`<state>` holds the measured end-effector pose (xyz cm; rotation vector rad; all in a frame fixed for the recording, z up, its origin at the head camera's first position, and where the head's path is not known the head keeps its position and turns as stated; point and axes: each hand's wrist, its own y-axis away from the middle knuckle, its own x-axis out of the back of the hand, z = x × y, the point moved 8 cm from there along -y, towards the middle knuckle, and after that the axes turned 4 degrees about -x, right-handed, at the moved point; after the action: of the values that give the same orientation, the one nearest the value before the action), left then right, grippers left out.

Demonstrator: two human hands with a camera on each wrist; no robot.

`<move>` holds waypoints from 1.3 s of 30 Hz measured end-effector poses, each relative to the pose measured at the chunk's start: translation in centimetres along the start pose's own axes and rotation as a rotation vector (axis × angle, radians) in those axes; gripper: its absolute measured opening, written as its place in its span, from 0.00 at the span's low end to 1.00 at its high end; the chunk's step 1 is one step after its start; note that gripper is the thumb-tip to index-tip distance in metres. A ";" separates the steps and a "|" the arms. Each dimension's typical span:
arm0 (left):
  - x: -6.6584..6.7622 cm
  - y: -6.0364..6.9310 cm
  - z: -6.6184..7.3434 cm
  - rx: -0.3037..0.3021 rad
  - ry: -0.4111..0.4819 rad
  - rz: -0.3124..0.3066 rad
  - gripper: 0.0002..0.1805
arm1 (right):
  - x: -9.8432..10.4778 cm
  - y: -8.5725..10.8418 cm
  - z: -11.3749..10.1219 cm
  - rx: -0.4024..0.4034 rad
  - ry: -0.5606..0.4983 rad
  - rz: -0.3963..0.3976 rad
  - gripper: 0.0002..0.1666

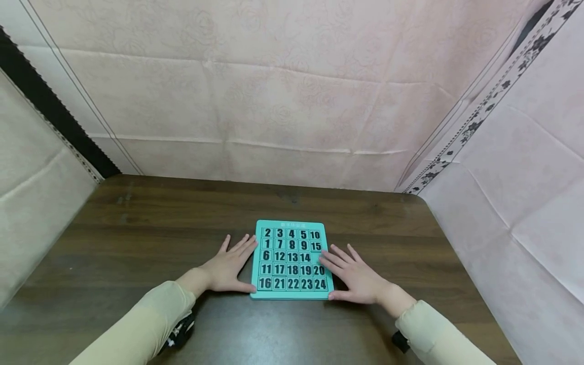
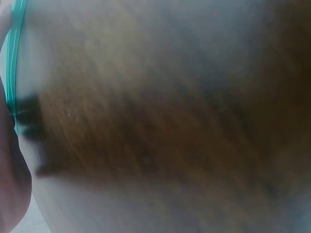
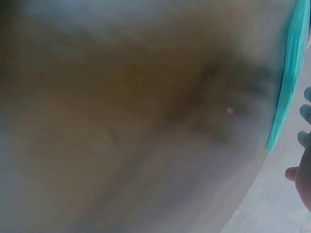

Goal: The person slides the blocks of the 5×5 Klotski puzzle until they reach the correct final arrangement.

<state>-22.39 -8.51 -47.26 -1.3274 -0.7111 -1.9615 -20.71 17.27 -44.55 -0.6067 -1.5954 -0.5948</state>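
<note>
A turquoise number sliding puzzle [image 1: 292, 296] lies flat on the table, its black-numbered tiles facing up. At the right end of its middle row, beside tile 14, is a gap without a tile. My left hand [image 1: 226, 268] rests along the puzzle's left side, fingers extended and spread, thumb at the lower left corner. Over the right side reaches my right hand [image 1: 360, 280], fingertips near that gap and thumb at the lower right corner. Both wrist views catch only the puzzle's side edge [image 2: 11, 68] [image 3: 288, 73] and part of each hand.
The dark wooden table [image 1: 182, 218] extends around the puzzle. Pale patterned cloth [image 1: 274, 101] hangs behind its far edge, with more cloth at the left [image 1: 41, 167] and right [image 1: 515, 203]. Dark wrist bands [image 1: 181, 332] show beneath the sleeves.
</note>
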 end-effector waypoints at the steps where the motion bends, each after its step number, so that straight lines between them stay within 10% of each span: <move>1: 0.0 0.0 -0.1 0.003 -0.002 -0.003 0.61 | 0.1 -0.3 0.3 -0.014 0.002 -0.004 0.48; 17: -0.2 0.0 -0.2 -0.001 -0.010 0.003 0.62 | -0.7 -2.9 2.0 -0.125 -0.034 -0.093 0.49; 39: -0.1 -0.1 0.0 0.008 -0.008 -0.019 0.62 | -0.6 -1.3 0.4 -0.096 -0.044 -0.150 0.50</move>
<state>-22.43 -8.48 -47.40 -1.3293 -0.7365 -1.9672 -21.85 16.59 -45.23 -0.5776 -1.6704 -0.7782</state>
